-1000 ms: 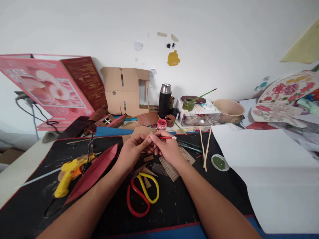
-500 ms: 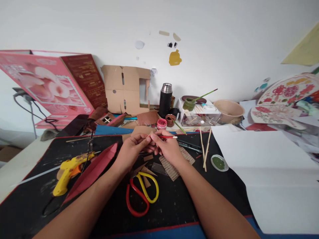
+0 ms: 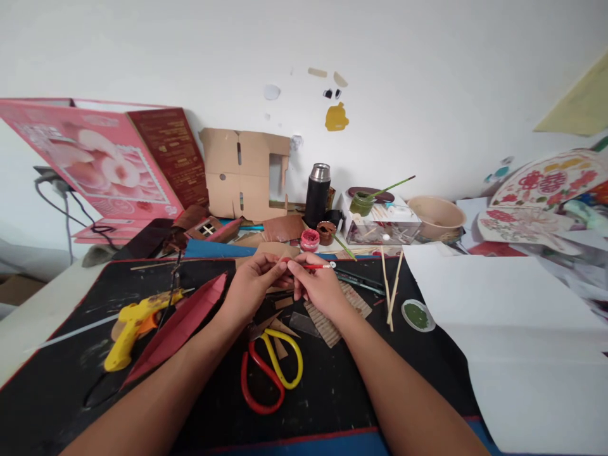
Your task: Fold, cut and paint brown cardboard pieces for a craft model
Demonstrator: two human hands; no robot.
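Both hands meet over the middle of the black mat (image 3: pixel 332 399). A thin red pencil (image 3: pixel 317 266) with a pale end lies across the fingers of my right hand (image 3: pixel 317 288), which is closed on it. Pressed close beside it, my left hand (image 3: pixel 256 282) is closed in a pinch; what sits between its fingertips is hidden. Scissors (image 3: pixel 273 370) with one red and one yellow handle lie below the hands. Under my right wrist is a piece of corrugated cardboard (image 3: pixel 327 323), with small cardboard scraps (image 3: pixel 284 303) nearby.
A yellow glue gun (image 3: pixel 137 323) and a folded red strip (image 3: pixel 185 326) lie left. Behind stand a black thermos (image 3: pixel 318 196), a pink paint jar (image 3: pixel 310 240) and a green paint jar (image 3: pixel 361 204). Wooden sticks (image 3: pixel 390 291), a green paint lid (image 3: pixel 418 315) and white paper (image 3: pixel 522 354) lie right.
My view has tilted slightly, so the background sits a little lower. The hands stay together, and the pencil's pale end has shifted a little left and down.
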